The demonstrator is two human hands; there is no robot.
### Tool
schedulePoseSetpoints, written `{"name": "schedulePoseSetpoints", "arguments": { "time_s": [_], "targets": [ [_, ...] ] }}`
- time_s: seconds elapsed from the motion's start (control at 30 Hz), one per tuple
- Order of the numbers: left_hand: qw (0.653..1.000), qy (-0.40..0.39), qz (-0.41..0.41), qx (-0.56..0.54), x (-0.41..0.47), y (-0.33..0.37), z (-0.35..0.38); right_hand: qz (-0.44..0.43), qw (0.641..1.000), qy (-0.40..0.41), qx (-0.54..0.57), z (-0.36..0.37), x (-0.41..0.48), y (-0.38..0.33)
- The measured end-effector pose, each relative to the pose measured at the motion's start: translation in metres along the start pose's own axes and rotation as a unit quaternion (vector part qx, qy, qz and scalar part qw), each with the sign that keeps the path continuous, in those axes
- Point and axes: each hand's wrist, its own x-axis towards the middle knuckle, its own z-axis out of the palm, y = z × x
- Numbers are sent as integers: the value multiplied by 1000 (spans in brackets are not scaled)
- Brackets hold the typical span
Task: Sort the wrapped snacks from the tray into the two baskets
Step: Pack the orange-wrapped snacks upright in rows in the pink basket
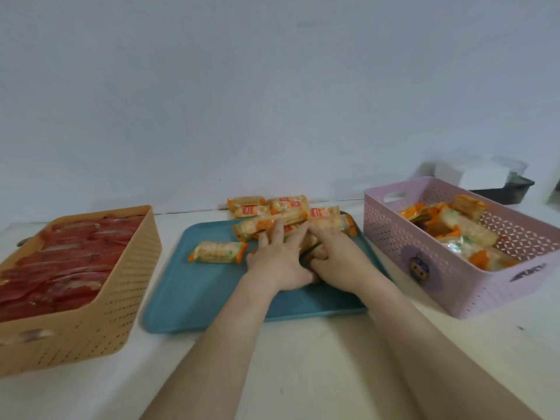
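Tray [194,298] set mid-table [303,374], flanked by two baskets. Left basket [121,298] packed with flat packets [66,268]; right basket [454,283] part-filled with wrapped snacks [460,234]. Snack pile [288,219] heaped at tray's far edge, some spilled beyond. Lone snack [216,252] laid left of pile. Left hand [278,262] and right hand [336,256] rested on pile, touching. Bin [500,189] tucked behind right basket.

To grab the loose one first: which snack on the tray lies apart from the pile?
The snack left of the left hand, alone on bare tray; the pile lies farther back.
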Motion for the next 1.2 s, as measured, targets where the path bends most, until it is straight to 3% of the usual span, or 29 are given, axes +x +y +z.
{"name": "schedulePoseSetpoints", "arguments": {
  "time_s": [0.1, 0.17, 0.27, 0.4, 0.47, 0.53, 0.67, 0.83, 0.93, 1.0, 1.03, 1.1, 1.2],
  "targets": [
    [998, 57, 26, 13, 5, 1, 1, -2, 988, 35, 152, -10, -7, -2],
    [989, 140, 54, -2, 5, 0, 2, 25, 965, 70, 251, -9, -9, -4],
    [969, 212, 65, -111, 3, -1, 0, 78, 896, 115, 423, -11, -11, -8],
    [926, 227, 37, -300, -4, 9, -4, 154, 769, 101, 612, -26, -22, -14],
    [888, 235, 56, -390, -7, 18, -8, 131, 755, 89, 637, -33, -28, -19],
    [852, 249, 79, -453, -11, 29, -14, 78, 782, 83, 612, -40, -30, -27],
    [799, 270, 123, -524, -21, 67, -36, -8, 844, 167, 510, -75, -38, -27],
    [762, 235, 150, -585, -17, 135, -75, -45, 853, 247, 457, -135, -53, -13],
    [713, 240, 191, -631, -12, 182, -93, -62, 882, 283, 371, -166, -56, 7],
    [703, 248, 226, -627, -5, 204, -96, -58, 903, 284, 317, -179, -59, 26],
    [706, 244, 236, -621, 2, 212, -92, -48, 919, 269, 284, -185, -61, 38],
    [745, 195, 214, -601, 16, 213, -73, -3, 963, 201, 182, -187, -65, 58],
    [871, 118, 115, -463, 24, 201, -41, 90, 984, 152, 29, -185, -69, 89]
  ]
}}
